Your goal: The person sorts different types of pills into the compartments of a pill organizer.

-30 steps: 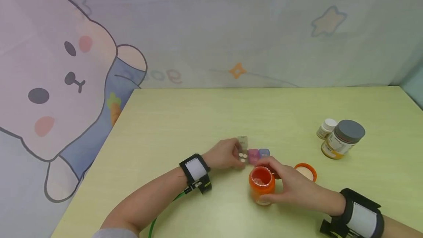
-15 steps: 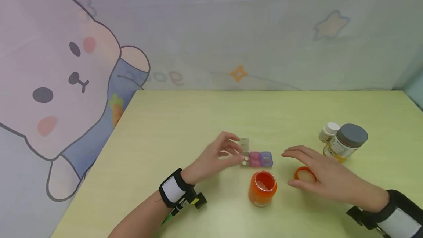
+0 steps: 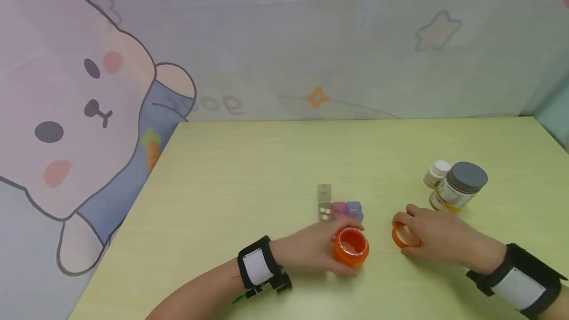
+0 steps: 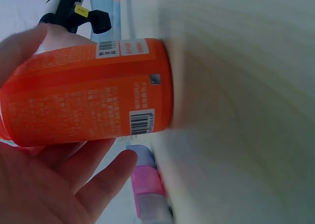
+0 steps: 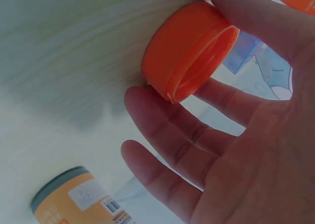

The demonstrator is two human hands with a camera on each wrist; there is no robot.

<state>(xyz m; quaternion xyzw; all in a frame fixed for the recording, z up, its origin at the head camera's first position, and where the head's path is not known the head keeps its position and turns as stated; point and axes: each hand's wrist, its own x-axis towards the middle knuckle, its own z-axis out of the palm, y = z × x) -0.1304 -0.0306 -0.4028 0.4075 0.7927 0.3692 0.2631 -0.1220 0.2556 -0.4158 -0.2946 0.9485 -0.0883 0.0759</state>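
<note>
My left hand (image 3: 308,251) grips an open orange bottle (image 4: 88,93) from its left side, thumb in front and fingers behind. The bottle stands upright and its mouth faces up; something pale shows inside. To the right, my right hand (image 3: 449,236) pinches the bottle's orange cap (image 5: 189,51) between thumb and fingertips. The cap's hollow side faces the palm in the right wrist view. Just behind the bottle lies a small pill organizer (image 3: 340,208) with grey, pink and blue compartments. Its grey lid (image 3: 324,192) is flipped back, and several white tablets (image 3: 325,211) lie in that compartment.
At the right rear of the pale yellow table (image 3: 249,162) stand a small white bottle (image 3: 435,174) and a larger jar (image 3: 455,189) with a grey lid, side by side. A printed cloth (image 3: 266,38) hangs behind the table.
The right hand has let go of the bottle and moved right to take hold of the cap. The left hand has left the pill organizer and now grips the bottle.
</note>
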